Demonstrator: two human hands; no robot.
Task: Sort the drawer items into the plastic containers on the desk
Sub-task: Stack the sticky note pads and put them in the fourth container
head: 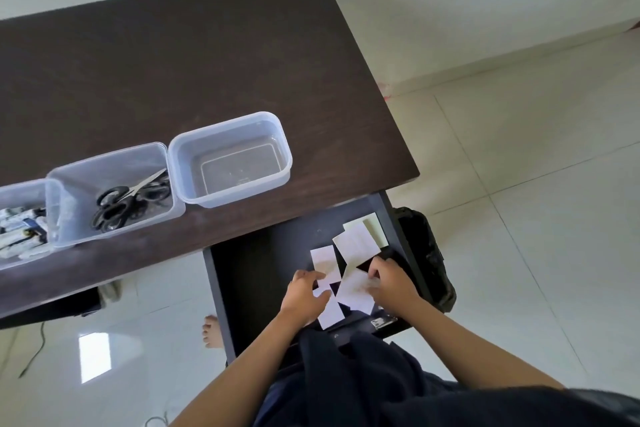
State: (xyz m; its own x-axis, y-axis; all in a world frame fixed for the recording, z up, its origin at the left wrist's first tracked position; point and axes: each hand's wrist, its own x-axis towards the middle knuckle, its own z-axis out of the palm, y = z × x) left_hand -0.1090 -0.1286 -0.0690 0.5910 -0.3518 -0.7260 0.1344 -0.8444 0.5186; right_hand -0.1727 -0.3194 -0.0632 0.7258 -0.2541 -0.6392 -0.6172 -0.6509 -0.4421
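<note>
The dark drawer (256, 274) is pulled out below the desk's front edge. Several white paper cards (356, 243) lie scattered at its right side. My left hand (304, 295) rests on the lower cards with fingers curled around a card's edge. My right hand (391, 282) pinches a white card (353, 289) in the middle of the pile. On the desk stand three clear plastic containers: an empty one (232, 159) on the right, a middle one (114, 191) holding black-handled scissors (131, 198), and a left one (20, 222) with small white and blue items.
The dark brown desk (194, 62) runs left and back toward a white wall. A black bag (426, 253) stands on the tiled floor right of the drawer. A bare foot (213, 331) shows left of the drawer, and a cable (38, 347) lies at far left.
</note>
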